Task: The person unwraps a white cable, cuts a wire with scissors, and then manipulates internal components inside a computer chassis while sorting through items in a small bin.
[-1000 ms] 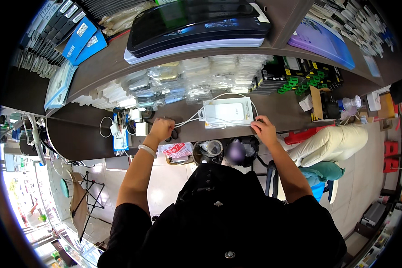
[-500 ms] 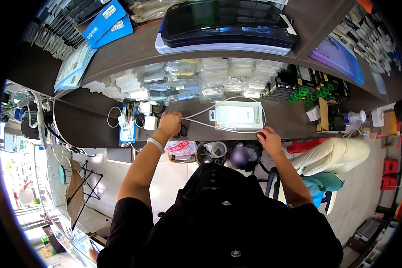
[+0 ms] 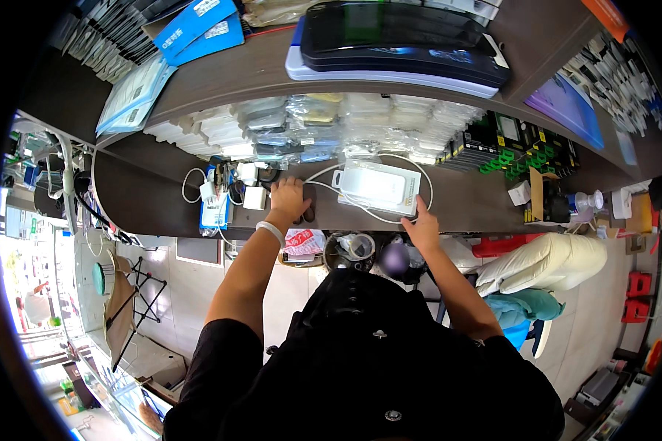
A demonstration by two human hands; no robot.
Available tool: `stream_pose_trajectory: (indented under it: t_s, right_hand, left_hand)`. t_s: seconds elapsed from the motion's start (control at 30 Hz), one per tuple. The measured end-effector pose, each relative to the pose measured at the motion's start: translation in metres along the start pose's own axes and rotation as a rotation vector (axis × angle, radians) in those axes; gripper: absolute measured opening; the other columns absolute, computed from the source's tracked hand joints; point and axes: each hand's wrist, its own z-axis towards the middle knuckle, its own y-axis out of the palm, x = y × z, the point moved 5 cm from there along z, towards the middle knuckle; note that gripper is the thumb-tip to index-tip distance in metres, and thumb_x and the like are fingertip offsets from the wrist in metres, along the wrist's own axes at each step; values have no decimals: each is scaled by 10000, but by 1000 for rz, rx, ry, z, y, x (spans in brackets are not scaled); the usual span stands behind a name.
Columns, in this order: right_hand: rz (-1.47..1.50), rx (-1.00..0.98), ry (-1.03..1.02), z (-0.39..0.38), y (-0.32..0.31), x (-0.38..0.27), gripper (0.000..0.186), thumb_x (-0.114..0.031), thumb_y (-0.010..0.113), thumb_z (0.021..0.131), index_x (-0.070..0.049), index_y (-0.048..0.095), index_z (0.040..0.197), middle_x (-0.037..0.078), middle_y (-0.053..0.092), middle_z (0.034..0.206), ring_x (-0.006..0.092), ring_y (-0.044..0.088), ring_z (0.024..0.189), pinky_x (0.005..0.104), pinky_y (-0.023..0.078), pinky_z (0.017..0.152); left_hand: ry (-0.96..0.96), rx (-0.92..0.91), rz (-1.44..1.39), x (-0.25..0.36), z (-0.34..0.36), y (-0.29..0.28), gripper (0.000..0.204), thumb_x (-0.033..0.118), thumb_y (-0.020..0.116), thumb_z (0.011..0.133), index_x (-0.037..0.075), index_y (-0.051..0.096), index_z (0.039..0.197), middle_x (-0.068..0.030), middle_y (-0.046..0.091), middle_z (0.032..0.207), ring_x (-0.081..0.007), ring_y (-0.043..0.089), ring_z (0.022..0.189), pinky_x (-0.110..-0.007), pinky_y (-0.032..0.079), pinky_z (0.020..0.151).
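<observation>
White box [image 3: 379, 187] leftward, near desk edge [image 3: 346, 226]

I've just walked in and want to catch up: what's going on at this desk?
A person in black has both hands at a dark desk. The right hand is at the near right corner of a flat white box. A white cable curves around the box's right side. The left hand is to the box's left, beside a white charger block; whether it grips anything is unclear.
</observation>
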Motion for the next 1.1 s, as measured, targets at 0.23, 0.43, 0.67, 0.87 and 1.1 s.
stream_pose_trajectory:
  t_s: [0.23,0.43,0.67,0.87,1.1]
  right_hand:
    - [-13,9,-107,10,11,-10,686,-188,675,698,-49,363,1294,240,563,1070,390,551,956,415,444,833]
    - [-57,135,-164,-1,-9,24,598,-154,688,688,-49,435,1219,187,518,1159,352,506,1050,409,417,885]
    - [-21,106,-77,-19,0,22,580,-163,683,693,-69,431,1207,172,480,1189,352,475,1086,397,415,890]
    - [-51,223,-177,-44,6,-20,490,-115,658,714,-87,475,1167,158,515,1124,343,486,1060,383,415,890]
    - [-157,-424,-720,-82,90,-130,360,-168,541,793,-107,498,1145,102,484,1177,293,624,747,393,510,611]
  left_hand:
    - [53,-116,-104,-24,-2,22,266,234,636,699,82,603,915,-80,574,960,-263,516,1012,-412,424,833]
    - [132,231,-240,-25,-29,19,160,177,656,643,80,580,744,-80,544,994,-266,512,970,-396,424,801]
    - [120,280,-364,-19,-66,15,465,349,725,610,45,520,895,-112,522,1026,-293,458,1059,-440,308,951]
    - [153,401,-405,-22,-72,26,523,323,782,548,78,465,885,-93,511,927,-287,482,981,-437,320,927]
    - [172,389,-404,-31,-60,25,289,254,731,626,101,525,759,-50,536,863,-253,509,938,-412,361,879]
